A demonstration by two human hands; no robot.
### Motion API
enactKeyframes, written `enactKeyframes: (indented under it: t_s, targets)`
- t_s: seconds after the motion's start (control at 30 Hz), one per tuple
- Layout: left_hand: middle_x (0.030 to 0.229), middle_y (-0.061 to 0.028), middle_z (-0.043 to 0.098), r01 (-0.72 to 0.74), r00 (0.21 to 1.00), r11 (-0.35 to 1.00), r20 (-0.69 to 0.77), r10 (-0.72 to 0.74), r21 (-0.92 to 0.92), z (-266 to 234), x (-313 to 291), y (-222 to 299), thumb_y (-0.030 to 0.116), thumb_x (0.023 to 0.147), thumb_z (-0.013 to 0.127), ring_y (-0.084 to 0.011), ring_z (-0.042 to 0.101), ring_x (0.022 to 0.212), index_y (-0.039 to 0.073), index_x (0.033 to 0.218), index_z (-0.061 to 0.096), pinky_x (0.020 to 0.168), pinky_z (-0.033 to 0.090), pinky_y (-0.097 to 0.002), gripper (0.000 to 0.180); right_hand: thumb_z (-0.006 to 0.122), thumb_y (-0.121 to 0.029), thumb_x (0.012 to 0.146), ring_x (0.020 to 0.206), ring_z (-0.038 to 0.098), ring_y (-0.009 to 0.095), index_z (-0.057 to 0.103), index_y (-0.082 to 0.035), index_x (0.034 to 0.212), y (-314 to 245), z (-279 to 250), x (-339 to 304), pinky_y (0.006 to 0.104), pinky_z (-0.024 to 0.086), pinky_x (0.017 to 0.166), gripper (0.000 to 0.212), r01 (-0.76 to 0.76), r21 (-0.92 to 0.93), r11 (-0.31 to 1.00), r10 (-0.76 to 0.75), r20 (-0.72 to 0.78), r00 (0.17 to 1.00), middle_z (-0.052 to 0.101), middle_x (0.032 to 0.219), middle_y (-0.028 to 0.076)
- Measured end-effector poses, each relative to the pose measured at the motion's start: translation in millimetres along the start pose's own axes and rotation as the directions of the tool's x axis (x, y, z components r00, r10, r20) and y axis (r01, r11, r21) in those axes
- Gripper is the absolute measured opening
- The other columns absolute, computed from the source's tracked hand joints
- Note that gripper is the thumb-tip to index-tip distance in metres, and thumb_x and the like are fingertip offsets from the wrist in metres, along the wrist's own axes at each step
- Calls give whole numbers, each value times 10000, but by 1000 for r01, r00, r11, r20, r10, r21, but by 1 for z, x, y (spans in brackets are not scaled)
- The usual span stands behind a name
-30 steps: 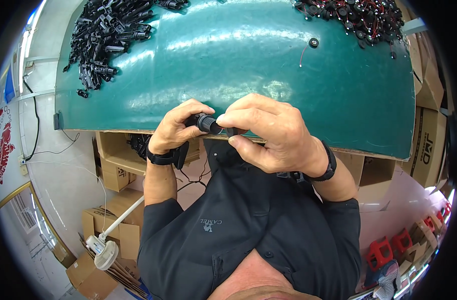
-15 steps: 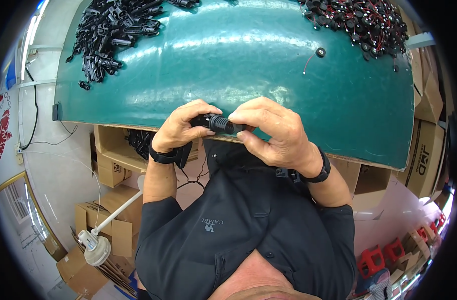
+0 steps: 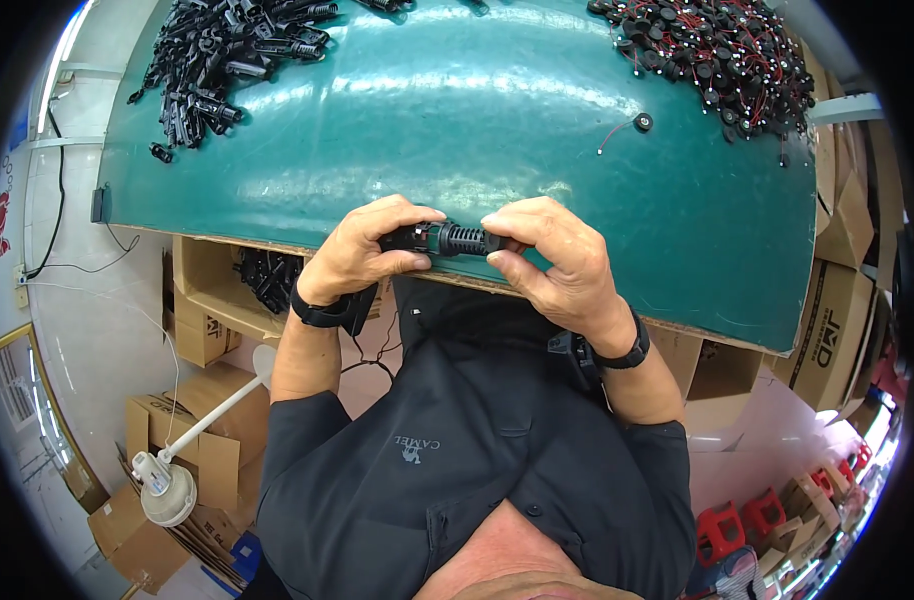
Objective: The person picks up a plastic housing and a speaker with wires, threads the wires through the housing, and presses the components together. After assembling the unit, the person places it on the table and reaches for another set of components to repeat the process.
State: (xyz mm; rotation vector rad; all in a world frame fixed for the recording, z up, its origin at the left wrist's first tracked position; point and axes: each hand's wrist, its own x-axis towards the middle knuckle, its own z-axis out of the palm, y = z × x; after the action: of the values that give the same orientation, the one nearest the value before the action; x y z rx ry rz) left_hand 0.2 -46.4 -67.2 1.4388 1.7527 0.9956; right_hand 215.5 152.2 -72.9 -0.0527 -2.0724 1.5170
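Above the table's near edge, a black plastic tube-like part (image 3: pixel 463 241) with a ribbed section lies level between my two hands. My left hand (image 3: pixel 369 245) is closed round its left end, thumb below and fingers above. At the other end, the thumb and fingers of my right hand (image 3: pixel 560 255) pinch a round black end piece (image 3: pixel 494 242) against the ribs. A small opening shows in the part near my left fingertips. I cannot tell whether the end piece is fixed to the tube.
A heap of black plastic parts (image 3: pixel 227 50) covers the far left of the green table (image 3: pixel 397 140). Far right lies a pile of round black pieces with red wires (image 3: pixel 727 60); a single wired piece (image 3: pixel 643 122) lies apart. Below the edge stands a cardboard box (image 3: pixel 212 285) with black parts.
The black part has turned a little, and more of its ribbed section and opening shows. My right hand has shifted slightly right, still pinching the end. The whole view has also shifted somewhat.
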Motion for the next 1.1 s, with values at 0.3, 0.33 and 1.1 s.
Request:
enactKeyframes:
  t_s: [0.3,0.33,1.1]
  targets:
    - [968,-60,651,41,999,999,2,-41,-9,1,0,3,111,752,934,-217,610,896,55,1332,736,814,489,-351,615,847,74,849,889,709,171,747,-22,1148,3,0,-2,296,596,774,330,-35,26,999,35,-31,999,740,1106,111]
    - [967,-61,651,39,999,999,-3,-39,-9,2,0,3,112,752,934,-217,612,896,54,1332,736,817,490,-352,615,847,70,852,900,709,169,744,-20,1141,3,0,-2,297,596,780,319,-26,19,999,26,-37,999,740,1106,111]
    - [962,-90,683,12,997,992,-75,-3,128,4,-3,15,57,746,917,-251,628,871,46,1302,743,809,509,-369,583,799,107,860,960,700,145,761,-16,1196,5,5,-11,270,585,794,360,-146,-24,989,145,-39,989,720,1181,104]
